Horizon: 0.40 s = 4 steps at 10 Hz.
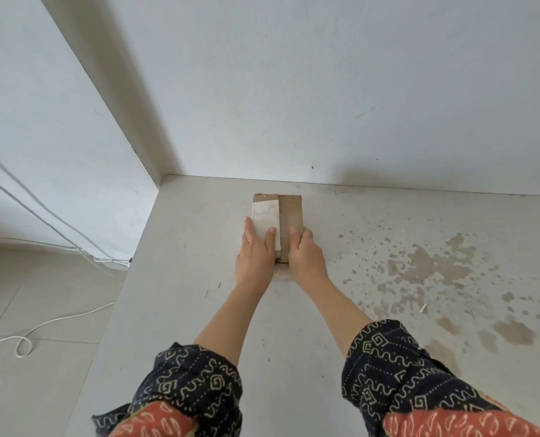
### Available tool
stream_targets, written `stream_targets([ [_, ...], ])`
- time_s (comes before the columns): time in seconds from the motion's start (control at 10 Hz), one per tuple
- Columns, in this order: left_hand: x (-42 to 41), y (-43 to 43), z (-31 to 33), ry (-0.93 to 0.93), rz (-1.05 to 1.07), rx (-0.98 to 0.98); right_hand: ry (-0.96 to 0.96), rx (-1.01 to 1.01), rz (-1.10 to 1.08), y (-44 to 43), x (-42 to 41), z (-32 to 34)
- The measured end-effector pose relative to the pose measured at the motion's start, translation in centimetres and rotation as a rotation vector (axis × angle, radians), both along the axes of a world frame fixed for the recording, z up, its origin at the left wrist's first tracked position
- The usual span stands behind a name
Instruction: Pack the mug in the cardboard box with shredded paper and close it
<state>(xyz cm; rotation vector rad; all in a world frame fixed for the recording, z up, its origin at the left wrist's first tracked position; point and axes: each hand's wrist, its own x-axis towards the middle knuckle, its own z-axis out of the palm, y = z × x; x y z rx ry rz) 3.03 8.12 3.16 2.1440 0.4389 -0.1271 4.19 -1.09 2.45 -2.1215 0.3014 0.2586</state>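
**Both hands press the box flaps shut**

The cardboard box (278, 222) lies on the worktop (388, 247), near the back wall, its long axis running straight away from the person. Its top flaps are folded down; a white label covers the left half. The left hand (256, 250) lies flat with fingers spread on that left flap; the right hand (305, 250) curls over the right flap at the near end, fingers pressed together. Both hands are equally near, one on each side of the centre seam. The mug is not visible, presumably inside. The closing step looks nearly done.
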Motion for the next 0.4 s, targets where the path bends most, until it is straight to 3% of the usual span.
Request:
stream_targets([
  [0.2,-1.9,0.7,0.1,0.016,0.004,-0.182,0.078,0.030,0.057,-1.0,-1.5,0.7],
  [0.4,-3.7,1.1,1.5,0.035,-0.021,-0.123,0.102,-0.015,0.078,-1.7,-3.0,1.9],
])
